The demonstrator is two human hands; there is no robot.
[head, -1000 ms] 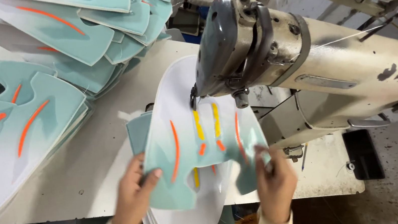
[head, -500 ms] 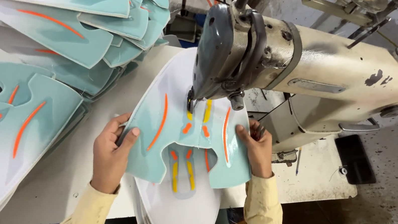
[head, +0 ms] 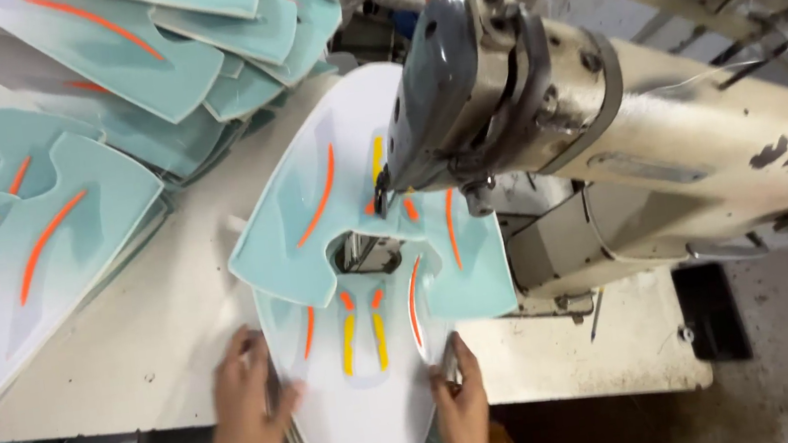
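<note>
The person's left hand [head: 242,410] is lying flat, fingers spread, on the near left edge of a stack of white pieces [head: 369,425] at the counter's near rim. The right hand [head: 462,408] is pressing against the stack's right edge, fingers straight along it — the two hands are sitting apart, one on each side, bracing the stack rather than closing around it. The top piece of the stack is showing yellow and orange stripes. Just beyond it, a teal shoe-upper piece [head: 334,219] with orange stripes and a cut-out in its middle is lying under the head of the sewing machine [head: 604,136], its near edge overlapping the stack. The machine's cream body is stretching off to the right. On the white counter [head: 127,334], to the left and far left, more teal pieces [head: 36,245] are lying in loose heaps — some fanned over one another near the far edge.
</note>
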